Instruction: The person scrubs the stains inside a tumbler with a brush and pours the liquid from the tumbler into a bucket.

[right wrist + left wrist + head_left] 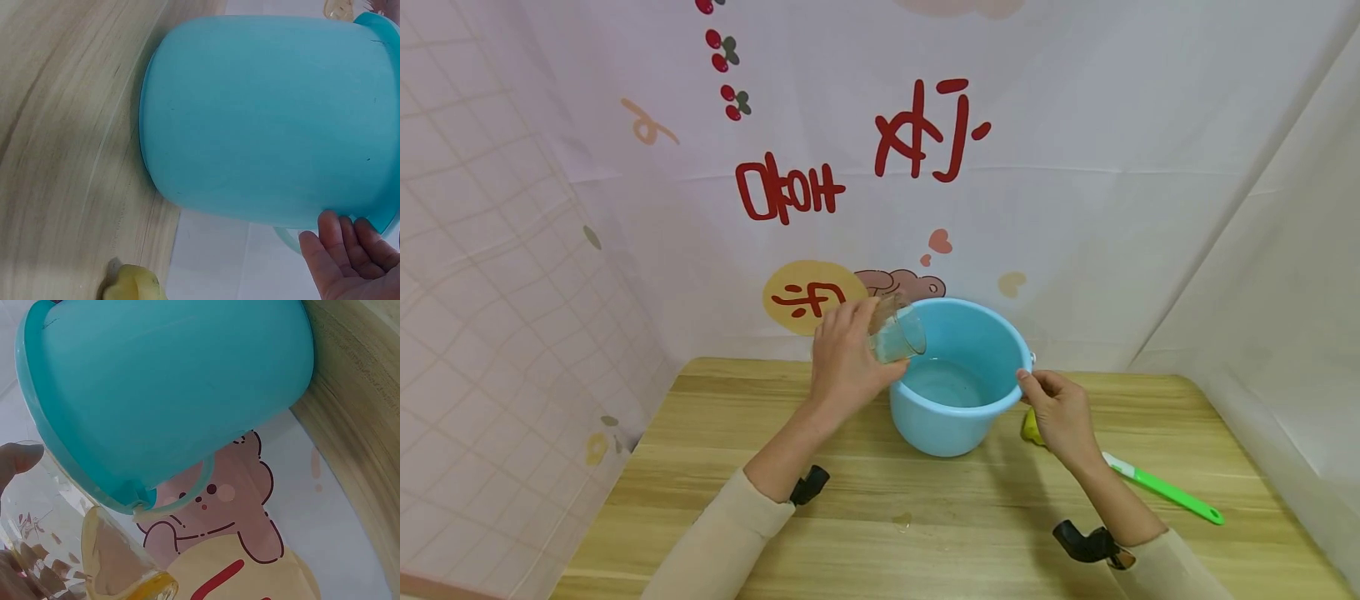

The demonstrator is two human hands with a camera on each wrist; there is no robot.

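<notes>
My left hand [850,358] holds a clear glass [901,335], tipped on its side with its mouth over the left rim of a light blue bucket [943,429]. In the left wrist view the tilted glass [119,556] is close beside the rim, with the thumb along its side. The bucket stands upright on the table, and a shallow layer of clear liquid [951,383] shows at its bottom. My right hand [1063,417] pinches the right rim, thumb on top. Its fingers curl beneath the lip in the right wrist view, near the bucket's handle [287,240].
Behind the right wrist lie a yellow lump [1032,427] and a green and white handle [1172,493], partly hidden by the arm. A small wet spot [901,521] marks the wooden table [977,533] in front of the bucket. A printed white curtain [1112,208] hangs close behind.
</notes>
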